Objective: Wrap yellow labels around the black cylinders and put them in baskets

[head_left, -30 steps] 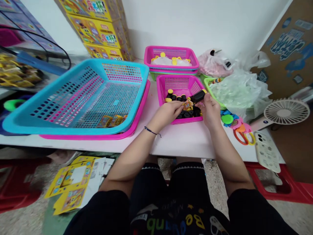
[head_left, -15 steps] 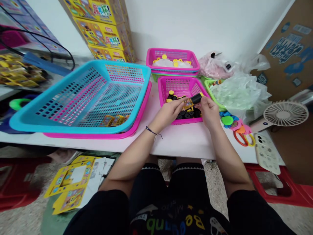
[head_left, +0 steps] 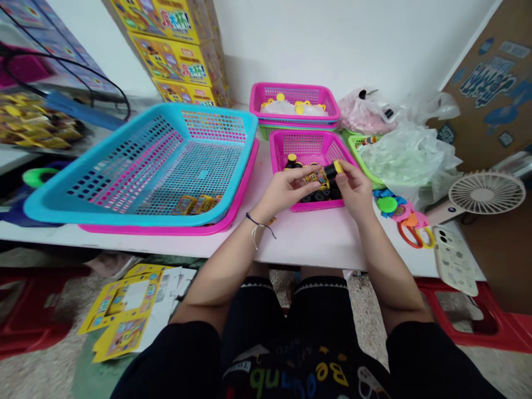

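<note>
Over the small pink basket (head_left: pixel 277 160), both hands hold one small black cylinder with a yellow cap (head_left: pixel 331 170). A clear, yellow-printed wrapper (head_left: pixel 315 177) covers its left part; the black end by the cap is bare. My left hand (head_left: pixel 286 193) is closed, with thumb and fingers pinching the wrapper. At the capped end, my right hand (head_left: pixel 356 187) grips the cylinder between thumb and fingers. Beneath the hands, several more black cylinders (head_left: pixel 292 159) with yellow caps lie in the basket, partly hidden by the hands.
To the left, a large blue basket (head_left: pixel 137 219) with several wrapped pieces (head_left: pixel 195 204) sits in a pink one. Behind are stacked baskets (head_left: pixel 295 119) of yellow parts. At right are plastic bags (head_left: pixel 409 155), a small fan (head_left: pixel 484 194), scissors (head_left: pixel 411 237) and a phone (head_left: pixel 455 260).
The wrapper and the black cylinder have come together, and the wrapper now covers more of the cylinder. My left hand has turned and moved slightly lower.
</note>
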{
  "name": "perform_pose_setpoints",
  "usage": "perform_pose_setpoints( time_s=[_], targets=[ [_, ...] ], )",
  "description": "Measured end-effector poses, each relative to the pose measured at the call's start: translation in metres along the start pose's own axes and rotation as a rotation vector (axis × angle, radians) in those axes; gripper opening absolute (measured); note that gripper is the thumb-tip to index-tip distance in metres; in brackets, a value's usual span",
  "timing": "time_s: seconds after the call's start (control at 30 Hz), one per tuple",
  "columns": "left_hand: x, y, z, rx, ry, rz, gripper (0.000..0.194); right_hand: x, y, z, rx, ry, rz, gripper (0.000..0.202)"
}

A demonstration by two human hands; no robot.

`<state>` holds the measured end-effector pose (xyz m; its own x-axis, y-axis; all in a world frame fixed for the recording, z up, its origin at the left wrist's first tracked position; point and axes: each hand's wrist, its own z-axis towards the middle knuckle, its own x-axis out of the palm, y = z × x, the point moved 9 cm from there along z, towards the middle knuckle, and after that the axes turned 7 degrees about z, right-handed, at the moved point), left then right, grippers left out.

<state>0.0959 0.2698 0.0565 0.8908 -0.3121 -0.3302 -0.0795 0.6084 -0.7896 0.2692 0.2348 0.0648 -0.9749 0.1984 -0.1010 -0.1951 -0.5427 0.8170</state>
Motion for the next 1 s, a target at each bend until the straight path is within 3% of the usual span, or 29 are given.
perform_pose_setpoints(
  time_s=[0.17, 0.3, 0.43, 0.63, 0.83, 0.93, 1.0],
  targets=[
    [0.003, 0.004, 0.0, 0.024, -0.01, -0.254, 0.046, 0.013, 0.005, -0.002, -0.009, 0.102, 0.029, 0.064],
    [0.005, 0.001, -0.001, 0.092, -0.029, -0.302, 0.037, 0.017, 0.007, -0.003, -0.022, 0.116, 0.025, 0.052],
    [0.008, -0.004, -0.003, 0.127, -0.056, -0.189, 0.034, 0.014, -0.001, -0.004, 0.037, 0.036, -0.002, 0.052],
    [0.014, -0.007, -0.007, 0.094, -0.081, -0.028, 0.072, 0.008, -0.008, -0.009, 0.113, -0.092, -0.015, 0.058],
    [0.015, -0.017, -0.011, 0.154, -0.129, 0.354, 0.06, 0.009, -0.009, -0.009, 0.109, -0.077, -0.055, 0.06],
    [0.014, -0.018, -0.013, 0.163, -0.163, 0.338, 0.061, 0.007, -0.003, -0.009, 0.059, -0.1, -0.088, 0.061],
    [0.009, -0.013, -0.013, 0.127, -0.218, 0.258, 0.073, 0.004, 0.01, -0.01, -0.072, -0.131, -0.126, 0.053]
  ],
)
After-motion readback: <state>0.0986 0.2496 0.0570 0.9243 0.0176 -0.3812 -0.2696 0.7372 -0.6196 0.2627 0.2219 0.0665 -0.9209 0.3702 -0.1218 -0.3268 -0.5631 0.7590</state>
